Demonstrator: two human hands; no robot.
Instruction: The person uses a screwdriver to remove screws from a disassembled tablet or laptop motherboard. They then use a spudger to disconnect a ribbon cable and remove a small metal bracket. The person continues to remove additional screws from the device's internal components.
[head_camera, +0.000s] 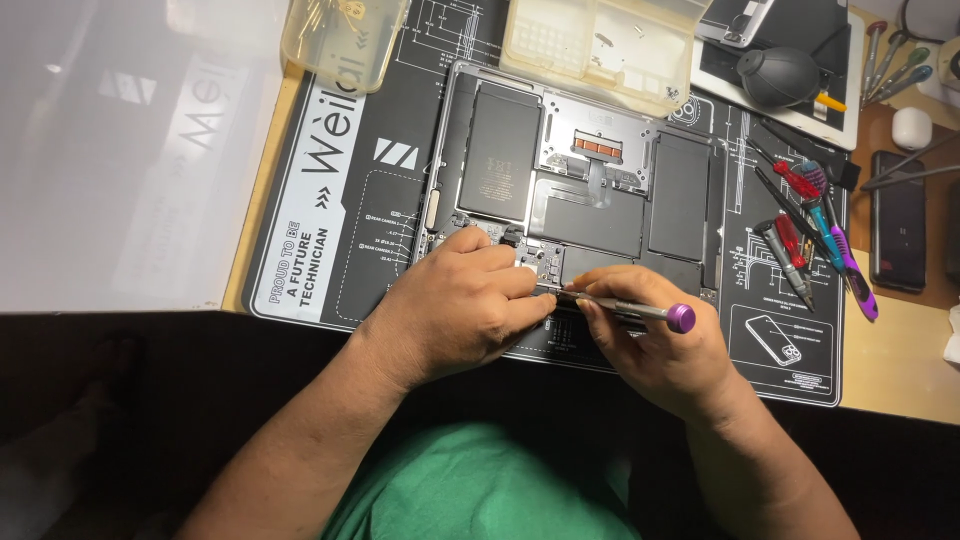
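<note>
- Opened laptop (580, 170) lies bottom-up, back cover off, on black repair mat (330, 200) on the table (900, 370); dark battery cells, trackpad plate w/ orange flex & logic board exposed.
- Right hand (660, 350): grip closed round a slim silver screwdriver (625, 307) w/ purple cap; shaft lies nearly flat, tip pointing left onto the board at the near edge of the chassis.
- Left hand (460, 305): fingers curled, tips pressed on the board right by the driver tip. Grip looks pinched shut, but can't tell if it holds a screw or small part – hidden by the fingers.
- Doing this step well, as I judge it: bring driver more upright so the bit seats square in the screw head; light downward push, slow turns, so the head doesn't strip.
- Keep the left fingertips bracing the part, off the battery cells & off the flex cables.
- Risk: tip slipping onto board components nearby – short, controlled twists w/ the thumb & index only.
- Around: two clear plastic parts boxes (600, 45) at far edge, one overlapping the chassis; black air blower (778, 75); row of red, teal & purple screwdrivers (815, 235) at right on mat; dark phone (897, 235) beyond them.
</note>
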